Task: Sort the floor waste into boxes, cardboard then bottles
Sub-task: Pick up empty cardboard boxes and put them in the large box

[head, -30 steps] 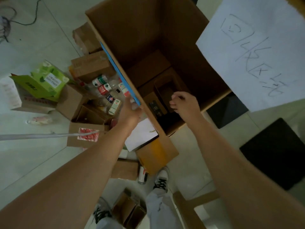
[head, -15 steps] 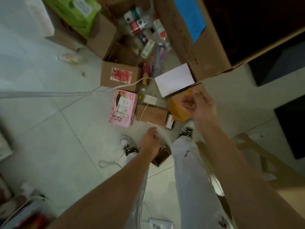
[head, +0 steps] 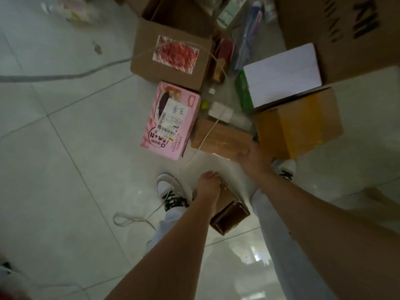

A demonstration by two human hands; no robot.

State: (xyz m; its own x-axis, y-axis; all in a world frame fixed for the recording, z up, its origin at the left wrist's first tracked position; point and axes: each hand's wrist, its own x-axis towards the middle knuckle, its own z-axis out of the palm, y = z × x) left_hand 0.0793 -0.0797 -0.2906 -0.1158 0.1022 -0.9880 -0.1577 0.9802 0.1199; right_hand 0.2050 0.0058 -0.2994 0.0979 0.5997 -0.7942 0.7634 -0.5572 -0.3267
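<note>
- While the left hand (head: 206, 188) curls its fingers over the top edge of a small brown box (head: 232, 213), that box sits low between the person's shoes. Its open end faces the camera and looks empty. I judge this a pick-up for the cardboard stage.
- Just beyond that grip, the right hand (head: 254, 162) lies on the near corner of a flat cardboard box (head: 218, 137), thumb out. I cannot tell whether its fingers have closed.
- Left of the flat box and touching it lies a pink carton (head: 171, 120) bearing a shipping label.
- Farther out stands an open box with a red sticker (head: 173, 57); its inside is hidden.
- Right of the right hand sits a yellow-brown box (head: 298, 124), with a white sheet (head: 283, 74) over its far side.
- Beyond the flat box lies a clear bottle (head: 227, 113), probably left for the second stage.
- A thin cord (head: 207, 135) crosses the flat box and could snag when it is lifted.
</note>
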